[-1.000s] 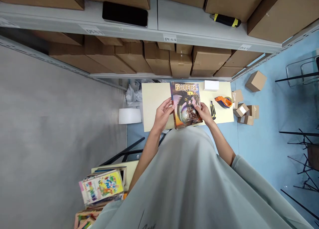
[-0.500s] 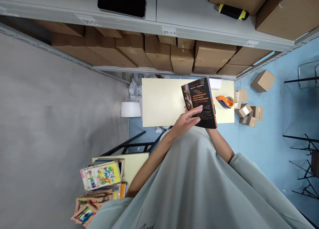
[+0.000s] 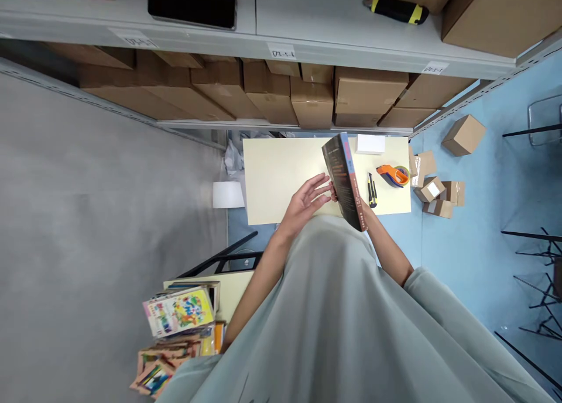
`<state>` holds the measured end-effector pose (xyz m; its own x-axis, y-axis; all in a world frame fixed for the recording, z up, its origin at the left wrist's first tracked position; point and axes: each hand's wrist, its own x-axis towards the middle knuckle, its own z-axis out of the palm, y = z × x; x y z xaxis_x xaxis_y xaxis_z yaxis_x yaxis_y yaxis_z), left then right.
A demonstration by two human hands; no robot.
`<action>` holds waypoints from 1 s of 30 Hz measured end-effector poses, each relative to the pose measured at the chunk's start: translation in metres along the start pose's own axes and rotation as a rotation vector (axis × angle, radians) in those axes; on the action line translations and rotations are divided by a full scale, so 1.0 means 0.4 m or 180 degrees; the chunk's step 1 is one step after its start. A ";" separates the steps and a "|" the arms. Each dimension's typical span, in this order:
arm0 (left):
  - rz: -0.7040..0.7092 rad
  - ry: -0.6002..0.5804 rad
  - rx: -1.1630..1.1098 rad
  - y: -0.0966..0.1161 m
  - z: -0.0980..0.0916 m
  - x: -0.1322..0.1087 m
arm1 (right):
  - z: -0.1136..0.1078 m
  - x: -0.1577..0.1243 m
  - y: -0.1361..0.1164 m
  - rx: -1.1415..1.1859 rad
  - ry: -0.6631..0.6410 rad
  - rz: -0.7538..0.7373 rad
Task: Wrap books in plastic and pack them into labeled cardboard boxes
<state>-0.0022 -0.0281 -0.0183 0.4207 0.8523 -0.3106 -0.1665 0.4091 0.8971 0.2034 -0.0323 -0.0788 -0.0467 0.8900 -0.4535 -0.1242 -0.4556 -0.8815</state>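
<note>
A dark book [image 3: 345, 183] is tilted over the cream table [image 3: 281, 163], its pink and blue spine turned toward the right. My right hand [image 3: 364, 210] holds it from behind, and the book hides most of that hand; a few fingertips show at its left edge. Just left of the book is my left hand [image 3: 306, 202], fingers spread, holding nothing. On the table to the right lie a yellow-and-black cutter [image 3: 372, 190], an orange tape dispenser [image 3: 393, 175] and a white box [image 3: 370, 144].
Above the table's far side a metal shelf [image 3: 237, 37] holds cardboard boxes [image 3: 369, 90], a phone [image 3: 192, 4] and another cutter [image 3: 398, 9]. Books [image 3: 180, 312] are stacked at lower left. Small cartons [image 3: 463, 135] lie on the floor at right.
My left hand has come off the book's cover and moved left. The book has turned so its spine shows more, and the cutter on the table has come into view.
</note>
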 end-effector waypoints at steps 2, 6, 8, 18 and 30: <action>-0.0036 0.0066 -0.0029 0.000 -0.019 0.002 | -0.008 -0.002 0.001 -0.0004 0.0098 0.0118; -0.0007 0.0351 0.0084 -0.027 -0.056 0.020 | -0.031 -0.005 0.016 0.0080 0.0471 0.0166; 0.0000 0.0607 0.0212 -0.057 -0.083 0.038 | -0.041 -0.004 0.025 0.0138 0.0606 0.0124; -0.0194 0.1373 -0.0259 -0.192 -0.144 0.101 | -0.032 -0.059 -0.033 -0.0297 0.0291 -0.0159; -0.0777 0.0528 -0.0386 -0.231 -0.090 0.075 | 0.132 -0.105 -0.126 -0.0477 -0.0205 -0.0169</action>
<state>-0.0064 -0.0288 -0.1219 0.3119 0.7616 -0.5680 -0.1879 0.6355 0.7489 0.1594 -0.0460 -0.0085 -0.1079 0.9099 -0.4007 0.0209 -0.4008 -0.9159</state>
